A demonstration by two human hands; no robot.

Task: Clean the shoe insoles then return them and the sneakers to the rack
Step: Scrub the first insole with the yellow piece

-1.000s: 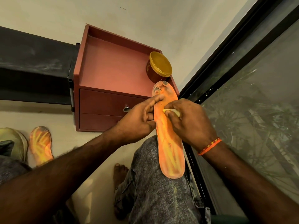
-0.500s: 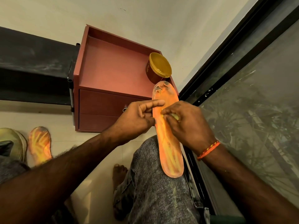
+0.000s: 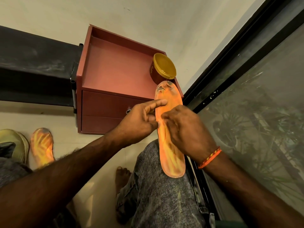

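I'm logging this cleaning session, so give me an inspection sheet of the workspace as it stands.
Surface: pale tiled floor; grey-trousered knee props the held insole.
Job's things: orange insole in hand, dark worn spots at its top end; second insole on the floor beside a pale sneaker.
Clutter: yellow-lidded tub on red drawer cabinet.
Hands: left hand holds the insole's edge; right hand presses on it, fingers curled.
Cables: nothing seen.
Surroundings: black rack, glass door.

Long orange-yellow foam insole (image 3: 171, 145), worn grey at the toe, heel resting on a grey-jeaned knee, toe pointing up. Second matching orange insole (image 3: 42, 146) flat on floor, beside pale green sneaker (image 3: 15, 143).
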